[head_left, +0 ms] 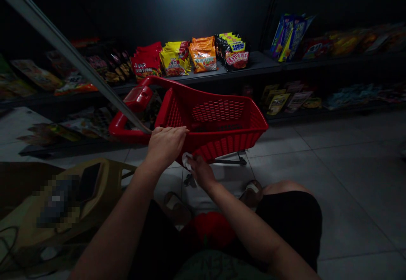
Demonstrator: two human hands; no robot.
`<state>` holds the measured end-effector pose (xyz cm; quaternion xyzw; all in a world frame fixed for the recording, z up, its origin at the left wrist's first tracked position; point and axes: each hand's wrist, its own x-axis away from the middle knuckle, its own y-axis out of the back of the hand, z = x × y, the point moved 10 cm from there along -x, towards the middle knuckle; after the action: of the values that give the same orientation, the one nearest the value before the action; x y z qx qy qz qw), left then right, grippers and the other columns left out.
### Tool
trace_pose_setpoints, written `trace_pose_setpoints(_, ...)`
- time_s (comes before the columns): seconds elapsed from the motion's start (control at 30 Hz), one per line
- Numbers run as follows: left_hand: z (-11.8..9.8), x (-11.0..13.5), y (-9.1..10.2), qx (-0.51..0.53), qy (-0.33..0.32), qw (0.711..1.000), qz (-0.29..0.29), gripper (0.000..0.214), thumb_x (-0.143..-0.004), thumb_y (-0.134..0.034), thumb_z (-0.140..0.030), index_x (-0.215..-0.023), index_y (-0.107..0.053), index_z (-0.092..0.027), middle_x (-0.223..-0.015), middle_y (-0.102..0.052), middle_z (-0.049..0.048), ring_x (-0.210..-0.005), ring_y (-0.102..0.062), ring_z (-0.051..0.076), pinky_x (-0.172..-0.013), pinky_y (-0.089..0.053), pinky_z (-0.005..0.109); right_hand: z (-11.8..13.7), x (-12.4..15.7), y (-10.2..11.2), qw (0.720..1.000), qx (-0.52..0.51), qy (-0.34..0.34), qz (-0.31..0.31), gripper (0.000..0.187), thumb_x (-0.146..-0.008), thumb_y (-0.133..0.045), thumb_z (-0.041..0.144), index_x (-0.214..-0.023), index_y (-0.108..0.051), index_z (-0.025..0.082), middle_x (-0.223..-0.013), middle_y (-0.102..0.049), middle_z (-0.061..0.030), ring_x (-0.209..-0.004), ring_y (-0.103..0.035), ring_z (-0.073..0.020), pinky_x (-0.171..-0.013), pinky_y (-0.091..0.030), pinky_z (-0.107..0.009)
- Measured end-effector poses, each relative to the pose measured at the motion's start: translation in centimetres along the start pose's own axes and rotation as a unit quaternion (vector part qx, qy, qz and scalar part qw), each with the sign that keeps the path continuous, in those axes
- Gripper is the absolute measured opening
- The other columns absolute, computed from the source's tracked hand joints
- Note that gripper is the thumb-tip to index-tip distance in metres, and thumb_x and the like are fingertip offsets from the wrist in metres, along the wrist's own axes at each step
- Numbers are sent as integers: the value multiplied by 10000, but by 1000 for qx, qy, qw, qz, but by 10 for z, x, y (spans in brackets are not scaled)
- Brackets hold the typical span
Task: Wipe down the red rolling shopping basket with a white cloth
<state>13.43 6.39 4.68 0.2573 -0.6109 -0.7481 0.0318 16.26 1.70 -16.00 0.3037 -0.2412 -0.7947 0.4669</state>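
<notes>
A red plastic shopping cart (222,140) stands sideways in front of me, its handle (141,97) to the left. My left hand (167,144) grips the near rim of its basket, with the fingertips over the edge. Below that, my right hand (203,171) is closed on a crumpled white wipe (187,160), paper or cloth. It holds the wipe against the outer side of the basket, low down at the rear. The basket's mesh walls show, while its floor is too dark to make out fully.
A pale pole (79,56) slants from the upper left down to the cart beside my left hand. Behind stand shelves (260,60) with noodle packets (203,56) and snack bags. To my left is a yellowish stool (108,174) bearing a dark phone (89,181).
</notes>
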Motion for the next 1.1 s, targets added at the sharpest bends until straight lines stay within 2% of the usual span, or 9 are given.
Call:
trace_pose_setpoints(0.13, 3, -2, -3, -12, 10, 1000, 6, 308, -1001, -427, -284, -1170, -683, -273, -1229, -744, 26, -1027, -696, 259, -895, -380, 436, -13, 5, -9, 999, 8, -10, 32, 617, -824, -675, 183, -1398, -561, 378, -1349, -571, -60, -982, -637, -224, -797, -506, -292)
trace_pose_setpoints(0.23, 3, -2, -3, -15, 14, 1000, 7, 296, -997, -436, -293, -1150, -689, -292, -1181, -762, 22, -998, -692, 263, -879, -370, 436, -26, 14, -4, 997, -73, -16, 19, 478, -804, -680, 201, -1260, -678, 343, -1262, -634, -55, -964, -640, -207, -835, -496, -288)
trace_pose_setpoints(0.37, 1, -1, -2, -18, 13, 1000, 6, 288, -990, -444, -303, -1137, -692, -303, -1133, -775, 25, -972, -679, 263, -862, -365, 436, -85, 40, 22, 968, -203, -101, -106, 297, -690, -716, 211, -984, -749, 244, -1069, -704, -52, -970, -636, -218, -924, -493, -342)
trace_pose_setpoints(0.53, 2, -1, -4, -28, 18, 999, 1, 271, -989, -455, -293, -1136, -681, -316, -1113, -778, 12, -978, -664, 256, -864, -352, 434, -149, 64, 60, 901, -225, -224, -296, 337, -823, -513, 361, -1065, -656, 175, -1147, -651, -117, -1124, -572, -240, -1023, -439, -434)
trace_pose_setpoints(0.63, 1, -1, -6, -22, 10, 1000, -6, 279, -988, -454, -275, -1156, -674, -309, -1124, -773, 13, -985, -659, 263, -876, -350, 448, -137, 57, 42, 879, -286, -249, -289, 399, -833, -496, 406, -1129, -638, 178, -1088, -684, -96, -999, -625, -215, -916, -502, -384)
trace_pose_setpoints(0.77, -1, -1, -5, -15, 2, 1000, -18, 289, -990, -451, -271, -1177, -667, -318, -1134, -769, 16, -1010, -652, 257, -894, -353, 447, -85, 38, -5, 878, -373, -233, -187, 360, -704, -699, 435, -983, -705, 208, -893, -730, -31, -793, -659, -200, -732, -542, -317)
trace_pose_setpoints(0.83, 0, 0, -4, -14, 4, 1000, -19, 292, -999, -439, -280, -1179, -666, -318, -1135, -768, 16, -1017, -651, 252, -907, -355, 445, -76, 35, -8, 846, -433, -249, -184, 382, -688, -722, 449, -984, -701, 208, -866, -728, -18, -743, -653, -187, -684, -537, -297)
trace_pose_setpoints(0.97, 1, 2, -5, -1, 14, 1000, -21, 307, -1006, -424, -285, -1189, -668, -314, -1142, -763, 22, -1032, -639, 261, -929, -356, 454, -116, 44, 48, 744, -488, -315, -332, 407, -736, -625, 517, -955, -652, 175, -762, -681, -11, -647, -615, -168, -590, -505, -272)
trace_pose_setpoints(1.1, 3, 2, -9, 6, 20, 1000, -20, 310, -1002, -428, -280, -1188, -673, -315, -1146, -758, 23, -1034, -629, 275, -934, -354, 467, -131, 48, 90, 736, -448, -297, -412, 447, -798, -536, 511, -1109, -589, 194, -915, -704, -26, -784, -659, -167, -673, -526, -266)
